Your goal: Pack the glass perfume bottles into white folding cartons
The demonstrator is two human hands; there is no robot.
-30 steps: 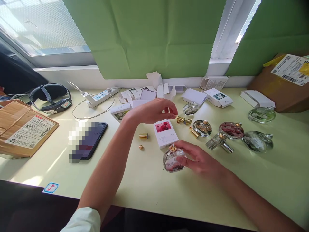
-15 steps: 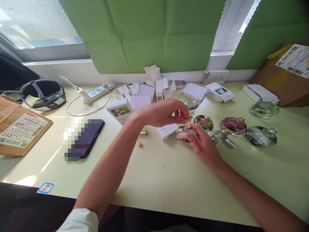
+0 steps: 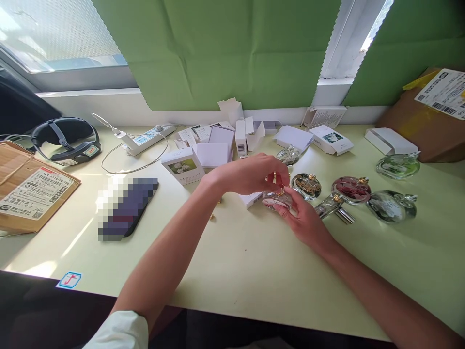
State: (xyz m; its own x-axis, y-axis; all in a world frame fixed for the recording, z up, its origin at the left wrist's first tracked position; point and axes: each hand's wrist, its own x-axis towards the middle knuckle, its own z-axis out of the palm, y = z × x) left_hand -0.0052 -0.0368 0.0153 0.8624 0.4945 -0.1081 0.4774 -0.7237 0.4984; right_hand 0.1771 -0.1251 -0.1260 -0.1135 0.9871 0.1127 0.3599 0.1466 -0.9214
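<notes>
Right hand [image 3: 303, 218] closed around a small round glass bottle [image 3: 276, 198], held just above the counter [image 3: 232, 261] near its middle. Bottle has a gold neck facing up toward the left hand. Left hand [image 3: 250, 174] sits directly over the bottle, fingertips [image 3: 279, 177] pinched narrow at the gold neck; whether they grip a cap cannot be told, since the fingers hide it.

A white box [image 3: 251, 198] lies partly under the left hand, touching the counter. Two small gold caps [image 3: 211, 216] lie near the left wrist. To the right of the held bottle: a row of further round bottles [image 3: 351, 188], lying on the counter, well apart from the hands. Behind: a scatter of opened white cartons [image 3: 218, 145]. Far left: a phone [image 3: 127, 206], a power strip [image 3: 147, 138] and a cardboard parcel [image 3: 29, 191].
</notes>
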